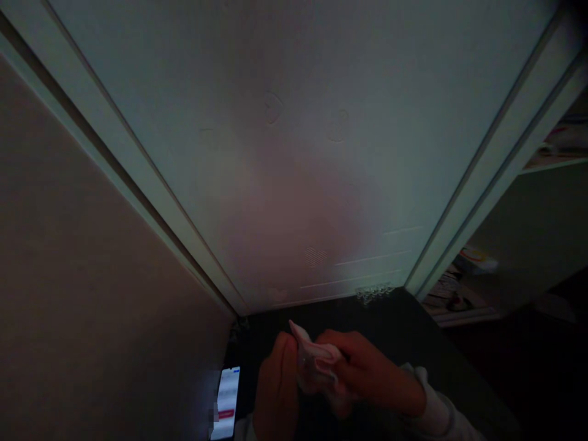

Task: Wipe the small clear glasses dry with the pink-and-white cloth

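Observation:
Between my two hands, near the bottom middle of the head view, is a piece of pink fabric [316, 361], crumpled and folded; its kind is unclear in the dim light. My left hand [278, 383] is closed, gripping the fabric's left edge with the fingers curled in. From the right, my right hand [362, 370] pinches the other side, thumb and fingers closed on it. A pointed corner sticks up by my left hand. The lower part of the fabric hangs down, blurred and partly in shadow.
A lit phone [226, 401] lies left of my hands on a dark surface [413, 343]. Ahead rises a pale panel [294, 184] with embossed hearts. A brown wall [92, 275] stands at left. Shelves [551, 165] with several items are at right.

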Demonstrator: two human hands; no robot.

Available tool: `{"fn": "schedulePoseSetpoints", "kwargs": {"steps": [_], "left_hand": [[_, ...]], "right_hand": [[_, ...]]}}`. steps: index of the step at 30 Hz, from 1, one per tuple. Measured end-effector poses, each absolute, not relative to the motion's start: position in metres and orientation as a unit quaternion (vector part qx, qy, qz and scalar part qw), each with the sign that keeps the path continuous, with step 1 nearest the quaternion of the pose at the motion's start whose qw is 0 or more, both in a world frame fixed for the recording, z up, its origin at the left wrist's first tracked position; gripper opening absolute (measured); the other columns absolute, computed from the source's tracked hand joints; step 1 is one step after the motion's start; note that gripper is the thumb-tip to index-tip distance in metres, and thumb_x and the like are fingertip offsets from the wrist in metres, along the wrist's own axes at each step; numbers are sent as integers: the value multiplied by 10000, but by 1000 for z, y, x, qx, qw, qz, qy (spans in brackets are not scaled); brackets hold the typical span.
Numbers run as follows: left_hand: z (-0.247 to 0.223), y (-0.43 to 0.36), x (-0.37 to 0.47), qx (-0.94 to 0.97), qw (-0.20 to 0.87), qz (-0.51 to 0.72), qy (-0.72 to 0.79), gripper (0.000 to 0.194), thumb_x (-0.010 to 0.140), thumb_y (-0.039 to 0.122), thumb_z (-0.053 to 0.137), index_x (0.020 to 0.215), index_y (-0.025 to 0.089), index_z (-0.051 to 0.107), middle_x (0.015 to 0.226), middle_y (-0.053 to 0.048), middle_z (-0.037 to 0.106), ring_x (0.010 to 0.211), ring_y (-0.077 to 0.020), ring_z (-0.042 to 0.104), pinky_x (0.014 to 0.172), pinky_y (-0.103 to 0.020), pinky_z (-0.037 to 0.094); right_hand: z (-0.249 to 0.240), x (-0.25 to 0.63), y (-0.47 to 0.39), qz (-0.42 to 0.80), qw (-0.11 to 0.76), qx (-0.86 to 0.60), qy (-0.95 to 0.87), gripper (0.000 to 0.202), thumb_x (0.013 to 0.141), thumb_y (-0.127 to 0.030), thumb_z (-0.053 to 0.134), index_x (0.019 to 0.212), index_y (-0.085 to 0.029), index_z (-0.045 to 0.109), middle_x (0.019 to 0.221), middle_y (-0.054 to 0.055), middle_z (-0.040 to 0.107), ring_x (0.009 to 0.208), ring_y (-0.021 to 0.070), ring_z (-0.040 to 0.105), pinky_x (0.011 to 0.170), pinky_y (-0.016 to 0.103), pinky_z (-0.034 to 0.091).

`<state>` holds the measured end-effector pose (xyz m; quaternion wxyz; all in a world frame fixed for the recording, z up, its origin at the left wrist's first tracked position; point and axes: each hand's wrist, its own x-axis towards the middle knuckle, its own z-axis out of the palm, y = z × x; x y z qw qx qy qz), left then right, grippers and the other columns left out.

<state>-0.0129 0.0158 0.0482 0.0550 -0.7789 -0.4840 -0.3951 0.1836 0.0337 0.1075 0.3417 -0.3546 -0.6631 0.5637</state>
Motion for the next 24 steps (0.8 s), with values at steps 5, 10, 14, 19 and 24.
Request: {"fn": "schedulePoseSetpoints", "kwargs": {"steps": [5, 10, 14, 19, 24], "left_hand": [[50, 21, -5, -769, 171, -388, -479, 382, 909, 115, 350, 1268, 196, 454, 1119, -117, 667, 977, -216, 658, 745, -290, 552], [61, 18, -7, -768, 75, -403, -492, 272, 905, 202, 384, 1106, 214, 567, 1003, -89, 699, 873, -218, 678, 678, -290, 553], [79, 18, -2, -748, -2, -400, -530, 267, 937, 237, 319, 909, 214, 583, 705, -30, 655, 571, -159, 634, 511, -237, 502], [88, 20, 6, -740, -24, -407, -535, 371, 953, 338, 256, 854, 214, 591, 637, -37, 620, 492, -160, 586, 456, -247, 448], [85, 20, 3, -737, -37, -404, -540, 342, 948, 341, 283, 828, 237, 586, 594, -15, 586, 530, -160, 597, 471, -234, 444]], "right_hand": [[109, 179, 33, 548, 347, -322, -690, 334, 910, -315, 362, 949, -141, 644, 623, -8, 578, 499, 97, 485, 439, 175, 363], [106, 176, 36, 506, 341, -376, -698, 228, 800, -151, 454, 863, -151, 674, 670, -7, 622, 588, 119, 536, 552, 209, 397], [101, 175, 38, 487, 334, -412, -694, 144, 776, -181, 507, 763, -148, 646, 628, -24, 570, 577, 115, 490, 522, 205, 342], [96, 174, 39, 493, 336, -421, -683, 174, 786, -248, 528, 643, -152, 553, 573, -54, 449, 550, 101, 395, 493, 204, 282], [94, 174, 39, 546, 326, -399, -660, 269, 808, -308, 541, 589, -157, 498, 548, -67, 401, 528, 85, 337, 472, 195, 267]]}}
